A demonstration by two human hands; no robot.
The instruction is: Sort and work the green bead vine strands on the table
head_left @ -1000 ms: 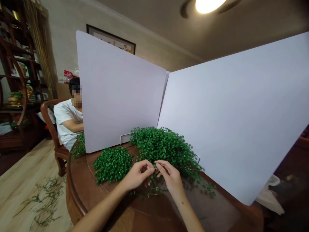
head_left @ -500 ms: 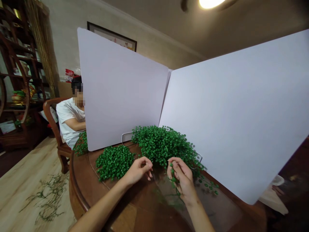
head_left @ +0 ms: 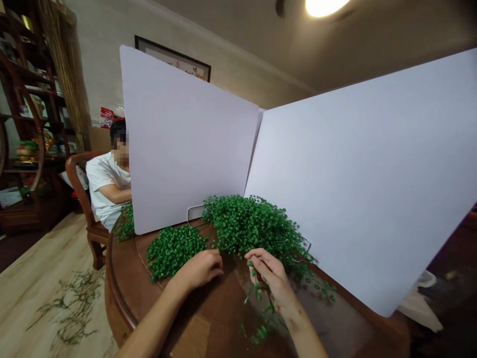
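My right hand [head_left: 270, 276] is closed round a green plastic sprig [head_left: 260, 293], its thin stem and small round leaves hanging below the fingers over the table. To its left, my left hand [head_left: 203, 268] has its fingers curled downward, so whatever they might hold is hidden. Beside that hand lies a heap of loose green pieces [head_left: 173, 251]. Beyond both hands spreads a larger pile of green sprigs [head_left: 253, 223], some of it trailing to the right.
Two white panels [head_left: 194, 149] stand upright on the round wooden table [head_left: 223, 323], held by wire stands. A person in a white shirt [head_left: 106, 184] sits behind the left panel. Bare stems [head_left: 70, 308] lie on the floor.
My left hand has moved left and its fingers have curled further in. The right hand has shifted slightly left and down with the sprig, which now hangs lower.
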